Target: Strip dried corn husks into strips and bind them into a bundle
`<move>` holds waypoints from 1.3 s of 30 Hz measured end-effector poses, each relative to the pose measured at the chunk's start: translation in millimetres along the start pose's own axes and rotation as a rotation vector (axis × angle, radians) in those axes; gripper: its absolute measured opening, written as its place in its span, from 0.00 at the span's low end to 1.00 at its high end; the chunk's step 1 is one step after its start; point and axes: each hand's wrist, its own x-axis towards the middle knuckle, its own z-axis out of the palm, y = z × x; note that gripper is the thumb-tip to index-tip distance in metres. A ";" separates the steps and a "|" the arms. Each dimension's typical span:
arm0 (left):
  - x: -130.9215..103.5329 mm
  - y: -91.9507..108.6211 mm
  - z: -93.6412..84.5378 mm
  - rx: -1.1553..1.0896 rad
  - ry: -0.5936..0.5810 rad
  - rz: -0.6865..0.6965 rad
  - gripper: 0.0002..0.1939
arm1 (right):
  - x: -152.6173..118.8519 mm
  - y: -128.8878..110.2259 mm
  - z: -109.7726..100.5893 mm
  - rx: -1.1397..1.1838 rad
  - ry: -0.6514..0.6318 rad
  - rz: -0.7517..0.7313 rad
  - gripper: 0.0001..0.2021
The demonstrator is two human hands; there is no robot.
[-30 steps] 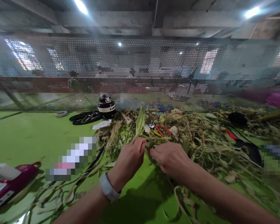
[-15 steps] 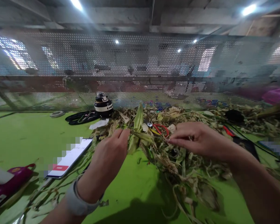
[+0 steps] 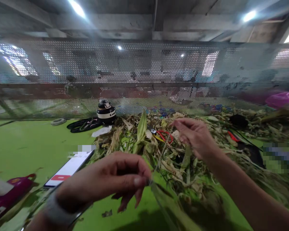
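My left hand (image 3: 120, 176), with a grey band at the wrist, pinches the end of a blurred green husk strip (image 3: 170, 203) low in the middle. Higher and to the right, my right hand (image 3: 194, 133) has its thumb and forefinger pressed together on a thin strand (image 3: 164, 148) that slants down towards my left hand. Between and behind the hands a pale green husk bundle (image 3: 142, 126) points upward from the pile. Red-and-yellow-handled pliers or cutters (image 3: 165, 136) lie just left of my right hand.
Dried husks (image 3: 204, 189) spread over the green table (image 3: 50, 141). A black bottle (image 3: 106, 112), coiled black strap (image 3: 83, 125) and phone (image 3: 69, 168) are at the left, with a magenta device (image 3: 13, 192) in front. A perforated screen (image 3: 144, 73) stands behind.
My left hand has moved down towards me and turned, now with the blurred strip at its fingertips. My right hand has risen slightly, the thin strand now stretching down from it.
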 end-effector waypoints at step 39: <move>83.6 -78.3 -20.7 0.449 0.922 0.369 0.09 | -30.6 32.5 54.5 -0.101 -0.210 0.346 0.10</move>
